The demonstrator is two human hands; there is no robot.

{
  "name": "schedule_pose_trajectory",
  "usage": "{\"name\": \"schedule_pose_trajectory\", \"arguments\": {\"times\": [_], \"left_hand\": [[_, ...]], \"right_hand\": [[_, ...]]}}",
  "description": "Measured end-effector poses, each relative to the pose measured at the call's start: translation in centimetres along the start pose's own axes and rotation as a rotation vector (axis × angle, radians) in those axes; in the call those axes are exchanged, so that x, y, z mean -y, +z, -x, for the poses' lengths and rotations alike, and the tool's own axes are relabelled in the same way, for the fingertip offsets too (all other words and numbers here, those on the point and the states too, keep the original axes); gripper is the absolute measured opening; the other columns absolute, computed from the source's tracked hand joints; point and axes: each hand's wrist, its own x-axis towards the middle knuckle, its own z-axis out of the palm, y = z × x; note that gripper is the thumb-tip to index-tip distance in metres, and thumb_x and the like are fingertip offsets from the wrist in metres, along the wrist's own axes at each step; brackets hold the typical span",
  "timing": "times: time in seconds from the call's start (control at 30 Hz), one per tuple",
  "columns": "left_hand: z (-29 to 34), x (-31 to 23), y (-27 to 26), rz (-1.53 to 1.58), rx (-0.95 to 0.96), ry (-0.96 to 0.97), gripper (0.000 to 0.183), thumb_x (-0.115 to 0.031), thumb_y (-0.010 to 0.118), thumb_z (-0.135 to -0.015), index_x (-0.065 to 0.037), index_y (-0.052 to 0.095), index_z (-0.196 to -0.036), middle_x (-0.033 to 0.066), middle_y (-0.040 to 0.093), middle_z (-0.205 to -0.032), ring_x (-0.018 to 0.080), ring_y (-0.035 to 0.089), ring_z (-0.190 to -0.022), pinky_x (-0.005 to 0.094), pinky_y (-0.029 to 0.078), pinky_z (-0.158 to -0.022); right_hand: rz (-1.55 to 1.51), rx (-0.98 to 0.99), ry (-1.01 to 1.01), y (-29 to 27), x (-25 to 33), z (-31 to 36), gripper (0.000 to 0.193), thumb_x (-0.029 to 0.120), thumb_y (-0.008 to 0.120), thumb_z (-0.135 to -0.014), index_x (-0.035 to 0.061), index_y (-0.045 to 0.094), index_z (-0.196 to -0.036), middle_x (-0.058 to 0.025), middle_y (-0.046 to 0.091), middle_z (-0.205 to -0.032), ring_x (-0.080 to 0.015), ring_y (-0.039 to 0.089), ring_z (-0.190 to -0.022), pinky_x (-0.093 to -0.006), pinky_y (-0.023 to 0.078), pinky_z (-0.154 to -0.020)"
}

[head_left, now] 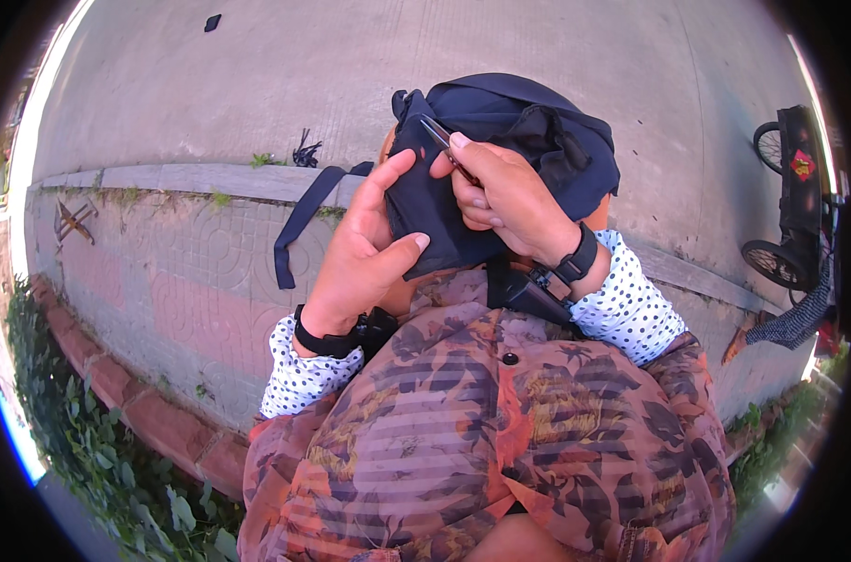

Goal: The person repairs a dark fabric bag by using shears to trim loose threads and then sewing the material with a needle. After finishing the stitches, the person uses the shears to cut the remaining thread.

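Head view, main article: dark navy cloth bag point(432, 208), lying on the person's lap, bunched and folded toward its far right side, its near left part spread flatter between the two hands.
Left hand point(367, 245): open, thumb and forefinger spread well apart, laid against the left edge of the bag; thumb tip upon the cloth.
Right hand point(511, 194): closed, thumb against curled fingers, over the middle of the bag; has hold of one tool.
Tool: slim pointed metal tool point(438, 137), gripped at its near end, tip directed up and left above the cloth; exact kind cannot be told.
Strap: one dark strap point(299, 229), trailing from the bag's left side, bent, with a free end.
Wrists: one black band point(580, 258) on the right, a second black band point(320, 335) on the left.
Clothing: white cuffs with dark dots point(627, 304); brown-and-orange leaf-patterned garment point(397, 421).
Ground: patterned paving point(210, 281), pale kerb point(200, 177), grey roadway point(303, 75).
Ground items: black tangled bundle point(305, 150) by the kerb; small dark object point(213, 22) far off.
Right side: dark wheeled cart point(798, 211); near it, another person's leg point(795, 323).
Lower left: green leaves point(116, 459) beside reddish edging blocks point(163, 426).
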Motion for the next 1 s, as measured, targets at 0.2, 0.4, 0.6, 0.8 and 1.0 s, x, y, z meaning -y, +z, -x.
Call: {"name": "schedule_pose_trajectory", "arguments": {"times": [0.2,0.4,0.6,0.8,1.0], "left_hand": [[-0.3,-0.1,-0.3,0.053,-0.077,0.015,0.080,0.014,0.055,-0.081,0.000,0.028,-0.155,0.0119,0.034,-0.156,0.0203,0.036,-0.143,0.0336,0.031,-0.117],[-1.3,-0.7,1.2,-0.008,0.068,0.097,0.085,0.015,0.055,-0.083,-0.004,0.020,-0.158,0.0102,0.032,-0.156,0.0184,0.039,-0.140,0.0330,0.034,-0.114],[-2.0,-0.9,0.9,-0.029,0.113,0.010,0.082,0.013,0.055,-0.087,-0.007,0.020,-0.159,0.0133,0.034,-0.156,0.0122,0.059,-0.108,0.0270,0.049,-0.092],[-2.6,-1.0,1.5,-0.162,-0.047,0.003,0.056,0.005,0.056,-0.092,-0.003,0.044,-0.146,0.0147,0.060,-0.134,0.0103,0.061,-0.084,0.0259,0.052,-0.076],[-4.3,-1.6,2.2,-0.261,0.001,-0.069,0.037,-0.006,0.056,-0.099,-0.002,0.056,-0.135,0.0109,0.066,-0.122,0.0106,0.062,-0.086,0.0254,0.051,-0.076]], "right_hand": [[0.028,0.074,-0.065,-0.7,-0.2,1.3,0.031,0.034,0.061,-0.102,0.0038,0.057,-0.105,0.0064,0.045,-0.072,-0.0032,0.038,-0.057,-0.0209,0.032,-0.051],[0.352,-0.027,-0.217,0.3,-0.8,2.1,0.029,0.021,0.076,-0.092,0.0049,0.059,-0.109,0.0050,0.054,-0.092,-0.0034,0.049,-0.086,-0.0208,0.044,-0.073],[0.348,-0.087,-0.272,-0.8,0.2,4.1,0.023,0.017,0.074,-0.091,0.0058,0.060,-0.106,0.0054,0.052,-0.091,-0.0023,0.046,-0.082,-0.0197,0.042,-0.071],[0.035,-0.289,-0.486,-6.7,1.7,8.0,0.015,0.014,0.070,-0.094,0.0085,0.060,-0.104,0.0084,0.052,-0.083,-0.0017,0.047,-0.068,-0.0183,0.037,-0.060],[-0.037,-0.485,-0.579,-9.5,1.9,10.5,0.014,0.014,0.067,-0.096,0.0096,0.058,-0.106,0.0056,0.058,-0.082,0.0003,0.042,-0.057,-0.0191,0.035,-0.052]]}}
